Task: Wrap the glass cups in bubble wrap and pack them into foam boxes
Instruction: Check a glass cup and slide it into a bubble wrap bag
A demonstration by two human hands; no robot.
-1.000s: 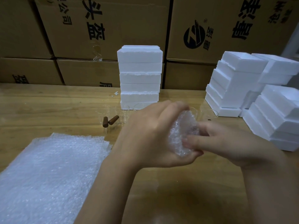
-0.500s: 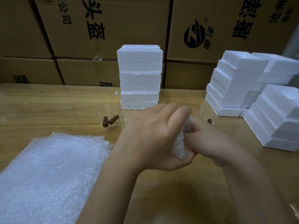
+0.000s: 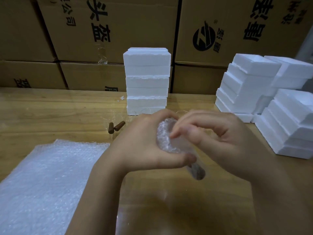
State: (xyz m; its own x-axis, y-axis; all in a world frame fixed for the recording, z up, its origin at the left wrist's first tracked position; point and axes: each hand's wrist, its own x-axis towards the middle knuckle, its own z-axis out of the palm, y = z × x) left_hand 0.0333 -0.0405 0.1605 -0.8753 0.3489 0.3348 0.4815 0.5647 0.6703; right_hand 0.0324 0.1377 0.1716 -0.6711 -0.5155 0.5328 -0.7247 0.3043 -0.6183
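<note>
The light-brown wooden desk (image 3: 50,112) carries a flat pile of clear bubble wrap sheets (image 3: 50,180) at its front left. Two small brown cylinders (image 3: 116,127) lie touching near the middle. A tall stack of white foam boxes (image 3: 147,82) stands at the back, with lower stepped stacks of white foam boxes (image 3: 291,126) on the right.

light: dim, warm, diffuse | exposure: your white foam boxes (image 3: 147,82) run near clipped | glare: dull sheen on table (image 3: 169,209) below your wrists | shadows: soft, faint | blur: your right hand (image 3: 218,134) smeared at the fingers | edges: cartons (image 3: 118,22) bow outward, corners go soft
</note>
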